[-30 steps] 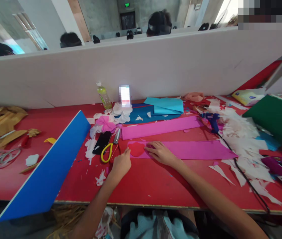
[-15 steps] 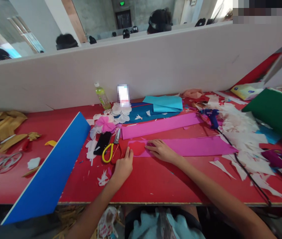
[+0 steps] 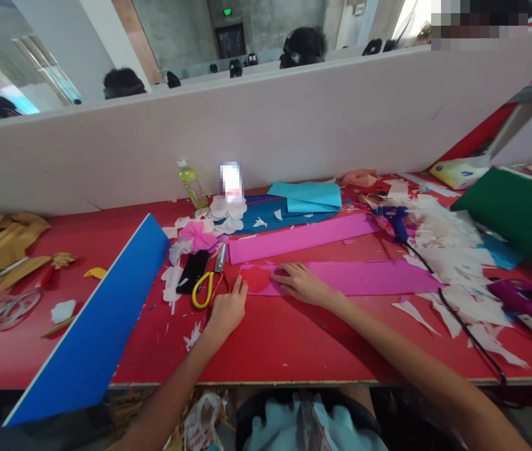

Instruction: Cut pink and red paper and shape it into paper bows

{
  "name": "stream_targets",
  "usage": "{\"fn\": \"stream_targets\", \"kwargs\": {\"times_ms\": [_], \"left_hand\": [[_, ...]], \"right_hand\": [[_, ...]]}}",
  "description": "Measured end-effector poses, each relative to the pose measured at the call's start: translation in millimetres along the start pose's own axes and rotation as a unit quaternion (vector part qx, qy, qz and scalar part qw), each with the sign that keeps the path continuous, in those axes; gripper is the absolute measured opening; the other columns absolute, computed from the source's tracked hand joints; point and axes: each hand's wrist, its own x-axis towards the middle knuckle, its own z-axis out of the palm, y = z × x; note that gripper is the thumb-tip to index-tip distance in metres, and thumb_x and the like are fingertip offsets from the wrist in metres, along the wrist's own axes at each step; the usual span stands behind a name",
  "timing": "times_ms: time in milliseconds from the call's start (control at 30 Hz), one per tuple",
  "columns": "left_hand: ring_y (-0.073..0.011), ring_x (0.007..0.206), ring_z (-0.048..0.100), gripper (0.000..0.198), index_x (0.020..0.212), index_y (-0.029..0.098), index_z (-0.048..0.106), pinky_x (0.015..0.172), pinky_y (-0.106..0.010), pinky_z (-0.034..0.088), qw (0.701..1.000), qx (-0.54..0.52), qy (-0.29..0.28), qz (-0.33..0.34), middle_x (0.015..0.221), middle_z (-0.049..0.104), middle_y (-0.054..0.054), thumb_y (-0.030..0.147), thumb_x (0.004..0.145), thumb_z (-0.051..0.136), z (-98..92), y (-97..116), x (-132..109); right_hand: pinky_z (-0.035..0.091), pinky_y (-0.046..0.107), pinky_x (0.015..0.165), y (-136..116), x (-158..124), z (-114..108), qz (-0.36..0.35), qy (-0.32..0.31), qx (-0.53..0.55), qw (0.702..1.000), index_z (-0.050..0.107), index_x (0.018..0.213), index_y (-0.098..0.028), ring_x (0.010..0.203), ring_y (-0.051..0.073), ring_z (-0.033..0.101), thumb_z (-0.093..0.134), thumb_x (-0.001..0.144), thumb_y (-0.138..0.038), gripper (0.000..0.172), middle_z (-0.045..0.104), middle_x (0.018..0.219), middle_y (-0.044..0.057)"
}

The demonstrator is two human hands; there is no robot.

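Observation:
A long pink paper strip lies flat in front of me, with a rounded red piece on its left end. My left hand is at the strip's left edge, fingers curled, thumb and index fingertip close together on the edge. From the right, my right hand rests on the strip with fingers stretched out, tips touching the red piece's right side. Scissors with yellow and red handles lie just left of my left hand. A second pink strip lies behind.
A blue board leans at left; a black phone lies near the scissors. White and pink petals, a bottle and blue paper are behind. At right are glue guns, a cord and white scraps.
My left hand has shifted very slightly left and down at the strip's edge. The right hand stays on the red piece; the view has moved a little.

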Motion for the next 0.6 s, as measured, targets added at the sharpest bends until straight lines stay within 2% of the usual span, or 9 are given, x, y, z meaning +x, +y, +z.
{"fn": "stream_targets", "kwargs": {"times_ms": [333,467,600], "left_hand": [[-0.0222,0.078,0.068,0.05,0.13,0.013,0.047,0.067,-0.036,0.054,0.999,-0.028,0.04,-0.013,0.142,0.041,-0.016,0.01,0.081,0.036,2.5,-3,1],[-0.0208,0.079,0.067,0.051,0.131,0.015,0.047,0.067,-0.034,0.053,0.998,-0.035,0.041,-0.019,0.142,0.04,-0.015,0.009,0.082,0.036,3.0,-2,2],[-0.0196,0.089,0.065,0.046,0.128,0.017,0.048,0.073,-0.03,0.051,0.991,-0.068,0.095,-0.064,0.136,0.047,-0.012,0.011,0.085,0.034,-6.8,-10,2]], "right_hand": [[0.039,0.039,0.093,0,-2,-1,-0.008,-0.001,-0.001,1.0,0.053,0.128,-0.027,0.111,0.023,0.047,0.04,0.093,-0.025,0.037,0.053,0.119,0.011],[0.039,0.038,0.092,-1,-2,3,-0.001,0.024,0.017,1.0,0.056,0.125,-0.025,0.11,0.023,0.047,0.042,0.091,-0.021,0.037,0.053,0.118,0.011],[0.038,0.039,0.093,-4,-4,8,0.013,0.048,0.018,0.999,0.056,0.125,-0.024,0.109,0.023,0.046,0.042,0.089,-0.016,0.04,0.053,0.119,0.011]]}}
